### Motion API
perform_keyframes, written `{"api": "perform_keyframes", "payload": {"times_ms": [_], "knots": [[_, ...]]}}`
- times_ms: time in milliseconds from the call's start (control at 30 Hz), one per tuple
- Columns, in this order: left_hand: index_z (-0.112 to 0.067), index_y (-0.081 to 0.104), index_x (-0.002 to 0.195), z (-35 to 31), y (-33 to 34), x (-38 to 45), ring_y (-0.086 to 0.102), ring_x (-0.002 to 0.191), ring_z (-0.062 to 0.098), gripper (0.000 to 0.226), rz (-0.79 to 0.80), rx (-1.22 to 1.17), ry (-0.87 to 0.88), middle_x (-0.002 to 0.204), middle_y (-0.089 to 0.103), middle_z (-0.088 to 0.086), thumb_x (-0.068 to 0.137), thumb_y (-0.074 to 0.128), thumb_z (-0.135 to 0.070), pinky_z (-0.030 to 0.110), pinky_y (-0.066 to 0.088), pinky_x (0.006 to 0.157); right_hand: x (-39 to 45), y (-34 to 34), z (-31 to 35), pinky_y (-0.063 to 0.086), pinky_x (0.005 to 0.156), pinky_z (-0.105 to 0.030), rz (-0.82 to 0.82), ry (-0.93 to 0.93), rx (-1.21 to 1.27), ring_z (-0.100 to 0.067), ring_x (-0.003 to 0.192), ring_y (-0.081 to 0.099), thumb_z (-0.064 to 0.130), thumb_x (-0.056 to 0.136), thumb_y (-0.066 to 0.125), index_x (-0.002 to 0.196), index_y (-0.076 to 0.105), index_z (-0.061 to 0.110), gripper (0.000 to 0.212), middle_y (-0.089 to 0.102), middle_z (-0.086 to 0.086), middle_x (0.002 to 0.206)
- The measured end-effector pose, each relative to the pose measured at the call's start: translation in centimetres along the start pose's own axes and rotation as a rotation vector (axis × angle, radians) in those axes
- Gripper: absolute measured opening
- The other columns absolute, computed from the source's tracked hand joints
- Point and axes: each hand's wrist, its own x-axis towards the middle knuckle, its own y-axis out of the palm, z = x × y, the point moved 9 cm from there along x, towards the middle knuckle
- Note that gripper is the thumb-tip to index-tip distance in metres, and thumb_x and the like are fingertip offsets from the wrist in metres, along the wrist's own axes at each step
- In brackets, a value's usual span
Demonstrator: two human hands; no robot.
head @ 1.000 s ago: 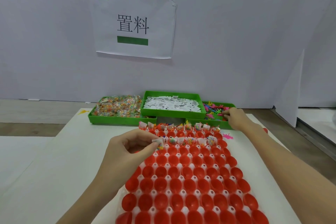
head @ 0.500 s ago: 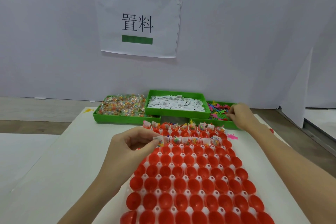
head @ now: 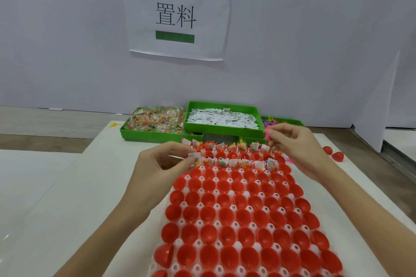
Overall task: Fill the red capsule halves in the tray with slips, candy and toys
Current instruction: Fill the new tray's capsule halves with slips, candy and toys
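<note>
In the head view, the left hand pinches a small white paper slip together with a clear candy packet between thumb and fingertips, at the left end of the second row of the white plastic tray with red capsule halves. The right hand has curled fingers that hold small pink plastic toys, above the far right corner of this tray.

Between the two hands, the two far rows of red halves already contain slips and coloured candy. All the rows nearer than the fingers hold open red halves with nothing visible inside.

Beyond the fingers stand three green plastic bins. The left bin is full of clear packets of coloured candy. The middle bin sits higher and holds white printed paper slips. The right bin, just behind the right hand, holds colourful plastic toys, only partly visible.

To the right of the right hand, two loose red capsule pieces lie on the white table. On the wall a white paper sign hangs with black characters.
</note>
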Motion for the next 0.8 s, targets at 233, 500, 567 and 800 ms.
{"api": "perform_keyframes", "payload": {"times_ms": [233, 500, 567, 800], "knots": [[-0.033, 0.081, 0.100, -0.9, 3.1, -1.6, 0.078, 0.085, 0.018, 0.026, 0.158, -0.043, 0.039, 0.089, 0.080, 0.001, 0.077, 0.087, -0.021, 0.024, 0.062, 0.079, -8.5, 9.2, 5.6, 0.060, 0.075, -0.023, 0.233, -0.219, -0.216, -0.010, 0.080, 0.075, 0.015, 0.092, 0.074, 0.100, 0.080, 0.021, 0.012, 0.078, 0.006, 0.085], [-0.025, 0.082, 0.090, -2.1, 4.1, -2.5, 0.078, 0.085, 0.016, 0.012, 0.150, 0.072, 0.205, 0.088, 0.080, -0.004, 0.079, 0.086, -0.021, 0.025, 0.061, 0.080, -10.1, 9.4, 5.4, 0.062, 0.075, -0.026, 0.157, -0.212, -0.182, -0.010, 0.076, 0.076, 0.013, 0.089, 0.078, 0.098, 0.080, 0.020, 0.011, 0.078, 0.005, 0.084], [-0.027, 0.082, 0.091, -2.3, 4.3, -2.7, 0.078, 0.087, 0.015, 0.014, 0.141, 0.081, 0.234, 0.089, 0.080, -0.005, 0.080, 0.086, -0.018, 0.023, 0.060, 0.081, -10.0, 9.2, 5.2, 0.061, 0.075, -0.024, 0.187, -0.186, -0.170, -0.012, 0.077, 0.076, 0.014, 0.091, 0.077, 0.098, 0.081, 0.019, 0.010, 0.078, 0.004, 0.084], [-0.029, 0.082, 0.092, -2.5, 4.2, -3.1, 0.077, 0.087, 0.019, 0.020, 0.096, 0.090, 0.275, 0.092, 0.078, -0.001, 0.079, 0.085, -0.013, 0.024, 0.060, 0.078, -10.3, 9.6, 4.9, 0.060, 0.085, -0.028, 0.310, -0.129, -0.122, -0.012, 0.089, 0.076, 0.021, 0.089, 0.079, 0.101, 0.078, 0.020, 0.013, 0.079, 0.004, 0.092]]}}
